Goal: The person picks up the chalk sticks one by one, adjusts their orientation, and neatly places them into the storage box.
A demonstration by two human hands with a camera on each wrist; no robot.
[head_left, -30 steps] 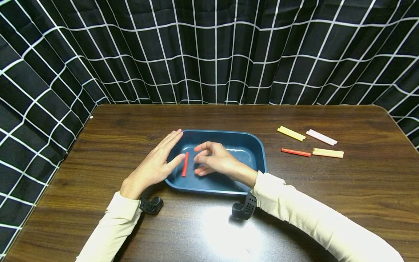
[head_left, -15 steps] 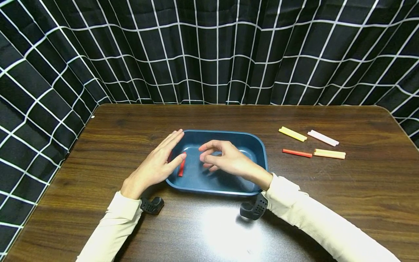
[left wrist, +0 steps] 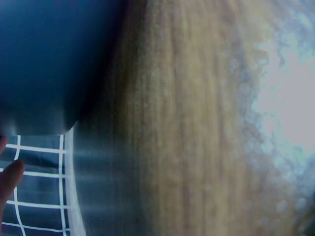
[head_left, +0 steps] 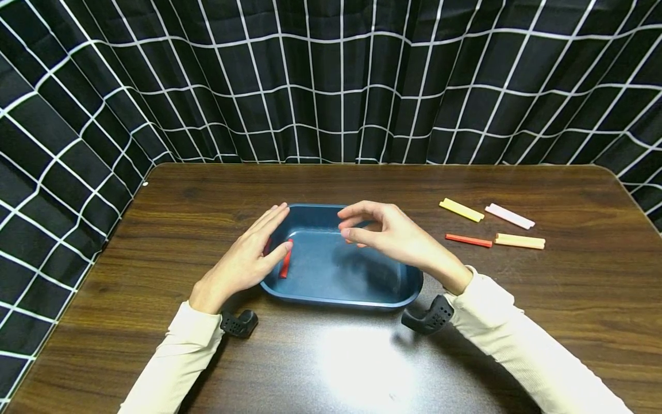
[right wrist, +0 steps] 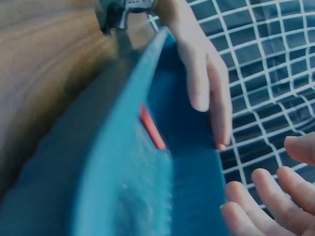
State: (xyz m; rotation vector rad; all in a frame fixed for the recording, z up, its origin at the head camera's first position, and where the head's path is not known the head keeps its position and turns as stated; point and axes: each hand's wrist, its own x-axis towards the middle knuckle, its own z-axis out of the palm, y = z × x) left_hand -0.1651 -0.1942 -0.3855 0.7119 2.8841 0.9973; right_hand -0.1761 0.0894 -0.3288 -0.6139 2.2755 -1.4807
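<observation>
The right hand [head_left: 395, 234] is half-open, empty AFAICT, left hand [head_left: 245, 253] straight-fingered, and the red stick [head_left: 468, 240] on the table [head_left: 574, 299] lies crosswise off to the right, nearer the right hand.

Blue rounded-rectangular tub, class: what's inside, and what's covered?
A thin red stick lies inside the tub, partly hidden by the left hand in the head view. There, the right hand covers the far right corner.

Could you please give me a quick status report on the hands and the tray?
Left hand stretched along tray's left end. Right hand above tray, holding nothing. Red stick lying inside tray, partly hidden by left hand in head view.
</observation>
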